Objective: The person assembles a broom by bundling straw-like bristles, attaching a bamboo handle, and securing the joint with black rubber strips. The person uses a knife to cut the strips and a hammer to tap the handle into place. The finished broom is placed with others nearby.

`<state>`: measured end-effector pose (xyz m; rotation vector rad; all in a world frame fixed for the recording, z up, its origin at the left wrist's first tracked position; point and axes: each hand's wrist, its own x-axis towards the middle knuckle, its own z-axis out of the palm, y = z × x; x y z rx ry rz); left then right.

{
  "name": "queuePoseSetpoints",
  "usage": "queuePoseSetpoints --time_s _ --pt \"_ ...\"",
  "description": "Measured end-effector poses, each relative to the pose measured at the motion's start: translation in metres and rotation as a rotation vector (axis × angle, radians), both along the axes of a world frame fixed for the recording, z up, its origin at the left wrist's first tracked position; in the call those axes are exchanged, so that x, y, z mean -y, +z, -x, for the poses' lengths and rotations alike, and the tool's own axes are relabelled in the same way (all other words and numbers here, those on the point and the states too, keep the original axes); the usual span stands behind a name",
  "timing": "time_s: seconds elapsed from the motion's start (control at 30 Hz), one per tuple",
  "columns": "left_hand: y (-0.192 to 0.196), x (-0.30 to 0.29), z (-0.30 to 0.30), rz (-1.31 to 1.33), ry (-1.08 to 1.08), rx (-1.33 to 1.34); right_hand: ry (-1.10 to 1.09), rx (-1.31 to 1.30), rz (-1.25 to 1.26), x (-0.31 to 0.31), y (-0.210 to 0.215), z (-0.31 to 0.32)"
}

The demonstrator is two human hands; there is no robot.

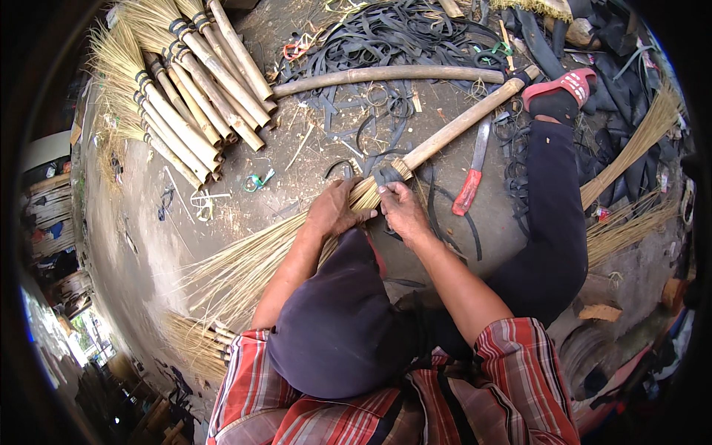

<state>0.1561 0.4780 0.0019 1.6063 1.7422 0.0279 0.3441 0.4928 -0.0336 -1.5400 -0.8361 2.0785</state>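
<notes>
The broom (437,141) lies diagonally before the person, handle toward upper right, bristles (241,259) fanned lower left. Left grip (334,211): curled over the bristles near the binding, thumb apart from fingers. Right grip (404,213): narrow, thumb and fingers pinched at the black strip (387,176) around the bristles; exact fingertip contact is hard to make out. The bundle's underside is hidden; the left forearm (289,274) and knee (334,319) cover some bristles. A red-handled knife (469,189) lies right of the broom. Stacked brooms (222,74), upper left, are cut off above.
</notes>
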Motion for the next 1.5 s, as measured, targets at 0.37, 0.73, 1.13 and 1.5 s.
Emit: queuePoseSetpoints --time_s 0.37,0.73,1.13,1.5 --pt "0.004 -0.003 0.008 0.216 0.048 0.018 0.185 0.332 -0.430 0.003 -0.012 0.001" --pt "-0.026 -0.001 -0.022 0.091 0.019 -0.264 0.156 0.309 -0.411 -0.002 -0.020 0.012" --pt "-0.023 0.003 -0.026 0.106 0.089 -0.227 0.178 0.389 -0.240 -0.003 -0.005 0.025" --pt "-0.029 0.010 -0.028 -0.059 0.044 -0.229 0.250 0.291 -0.143 -0.005 -0.010 0.012"
